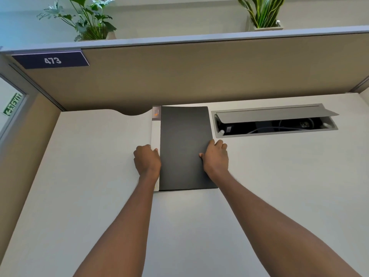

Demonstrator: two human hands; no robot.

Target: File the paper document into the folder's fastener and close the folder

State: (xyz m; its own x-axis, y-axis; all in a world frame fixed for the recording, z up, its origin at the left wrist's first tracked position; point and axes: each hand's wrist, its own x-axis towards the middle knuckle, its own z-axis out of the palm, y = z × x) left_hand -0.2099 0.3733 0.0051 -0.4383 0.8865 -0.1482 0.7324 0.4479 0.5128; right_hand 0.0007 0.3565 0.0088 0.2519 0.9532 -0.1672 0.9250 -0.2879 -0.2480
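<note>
The left hand [147, 161] had its grip on the folder [183, 148] at the white spine strip [155, 134], fingers curled over that left edge and the thumb tip resting on the strip. The right hand [216, 158] held the opposite long edge of the same folder, thumb lying on the dark cover and the fingers wrapped round the edge, out of sight beneath it. Both hands sat at about the middle of the folder's length, one on each side, with bare forearms reaching in from the near edge of the view.

The folder lay shut and flat on the white counter [259, 186], dark cover up, its long sides running away from the person. A small orange and grey label [156, 112] marked the far end of the spine. The far right corner of the cover curled slightly upward. No paper showed outside the folder.

Just right of the folder, a cable hatch [275, 120] was sunk into the counter, its grey lid tilted open over dark cables. Behind the counter stood a beige partition [199, 72] carrying a dark plate reading 473 [52, 60]. Two potted plants [87, 19] stood beyond the top of the partition, one to the left and one to the right.
</note>
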